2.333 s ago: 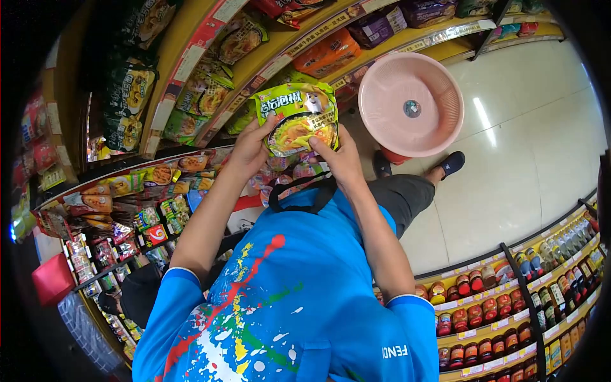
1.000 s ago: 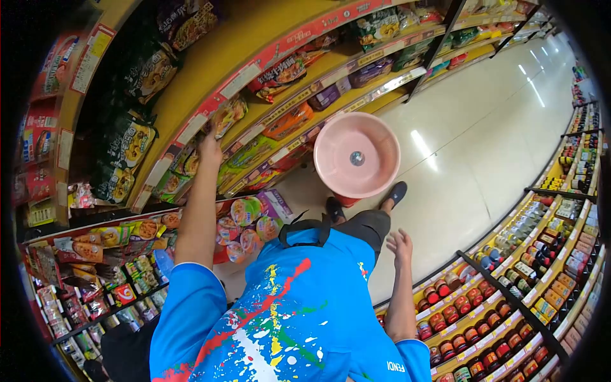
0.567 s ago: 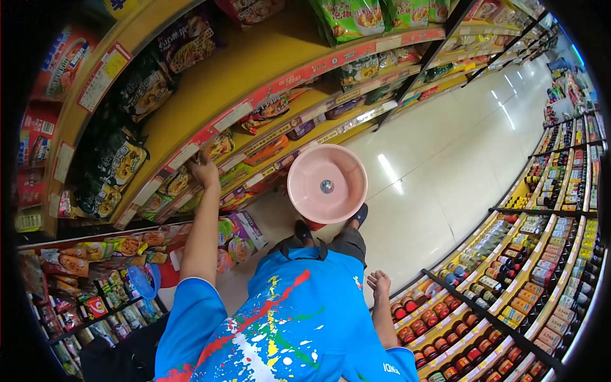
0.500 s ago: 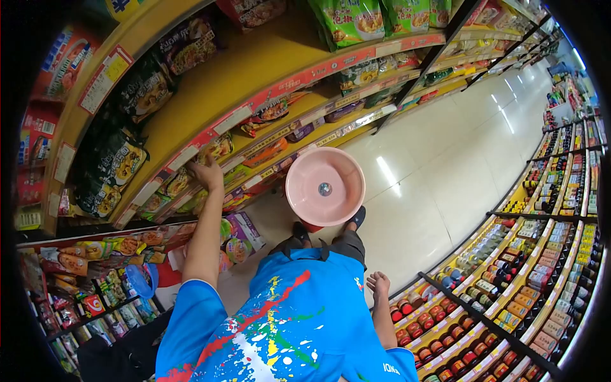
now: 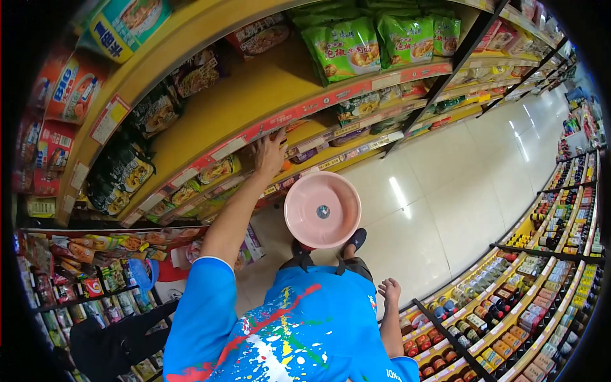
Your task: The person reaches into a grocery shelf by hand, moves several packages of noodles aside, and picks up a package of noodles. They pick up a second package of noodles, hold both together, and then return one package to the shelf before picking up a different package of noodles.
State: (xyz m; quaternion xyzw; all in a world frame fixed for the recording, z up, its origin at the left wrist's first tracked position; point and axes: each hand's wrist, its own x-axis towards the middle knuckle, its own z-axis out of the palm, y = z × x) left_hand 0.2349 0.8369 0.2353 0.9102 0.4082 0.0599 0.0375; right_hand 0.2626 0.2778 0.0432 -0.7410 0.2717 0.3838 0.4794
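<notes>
"While you're reaching to the red shelf edge (image 5: pixel 331 99), what are you gripping?"

"I can't tell; my left hand (image 5: pixel 270 155) is hiding its contact. A packet (image 5: pixel 298 123) is lying just right of those fingers. My right hand (image 5: pixel 390 290) is hanging loose, seemingly bare."

"What's reaching calling for?"

"Careful fingertips, I'm judging. The basin (image 5: pixel 323 190) is sitting between my hands."

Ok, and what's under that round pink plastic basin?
At the near rim of the basin, a sliver of something red shows between two dark shoes. The basin hides the rest, so I can't tell what it stands on.
</notes>
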